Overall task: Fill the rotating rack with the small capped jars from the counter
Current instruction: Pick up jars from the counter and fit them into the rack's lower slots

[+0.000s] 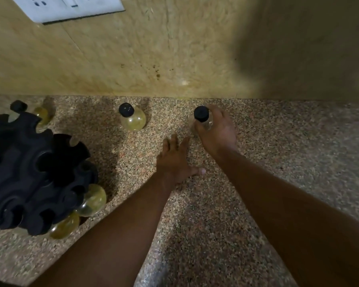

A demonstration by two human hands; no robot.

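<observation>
Head camera looks down at a speckled counter (257, 204) with a tan wall (133, 59) behind it. The right hand (218, 131) reaches far back, close to the wall. Its fingers are curled around a small clear jar with a black cap (201, 116). The jar looks like it stands on the counter, and the cap pokes out above the fingers.

The left hand (174, 160) is just beside the right wrist, low over the counter. Its fingers are spread out flat and it holds nothing. I cannot tell if the palm touches the stone.

Another small jar (133, 120) stands alone to the left of the held one, near the wall. It has a black cap and a yellowish belly.

The black rack (29, 172) sits at the left edge of the counter. It has round holes and notches all around. Two jars (91, 200) hang in its lower slots on the near side, with round yellowish bottoms sticking out. One more jar (40, 114) is at the back of the rack, partly hidden, with a black cap close by.

A white socket plate (71, 7) is on the wall at the top left.
</observation>
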